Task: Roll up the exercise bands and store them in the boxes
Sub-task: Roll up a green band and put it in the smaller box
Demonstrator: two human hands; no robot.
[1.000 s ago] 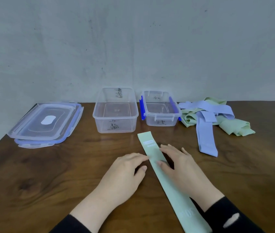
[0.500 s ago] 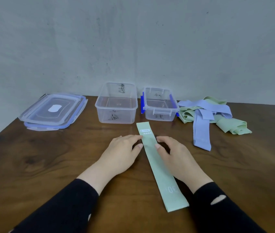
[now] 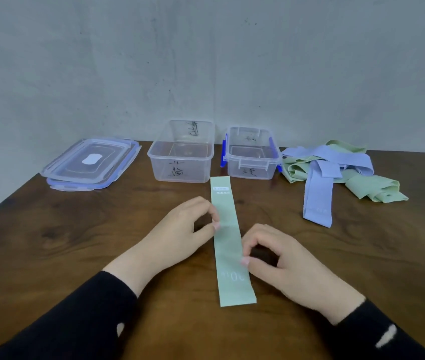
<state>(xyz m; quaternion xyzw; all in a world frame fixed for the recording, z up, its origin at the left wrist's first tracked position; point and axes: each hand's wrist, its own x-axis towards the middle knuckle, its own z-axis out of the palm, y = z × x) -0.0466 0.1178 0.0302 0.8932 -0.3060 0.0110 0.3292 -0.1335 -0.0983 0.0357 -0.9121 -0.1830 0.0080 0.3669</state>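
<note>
One green band (image 3: 228, 240) is laid out flat and straight on the wooden table (image 3: 50, 242), running from close to the person out toward the boxes. It looks thin, soft and floppy, probably a bit grippy like latex, so it should weigh next to nothing and roll easily, but it'll want to spring loose if let go. The best place to start is likely the near short end, pinched across its width. The right hand (image 3: 284, 263) sits at the band's right edge, fingers curled with fingertips on the edge, not closed around anything. The left hand (image 3: 182, 229) is a bit farther up on the left edge, thumb and forefinger nipping the edge lightly. Hands are apart, one on each side. Farther back sit two clear boxes (image 3: 182, 152), both empty, stacked lids (image 3: 91, 162) off to the left, and a loose heap of green and purple bands (image 3: 336, 172) on the right.
</note>
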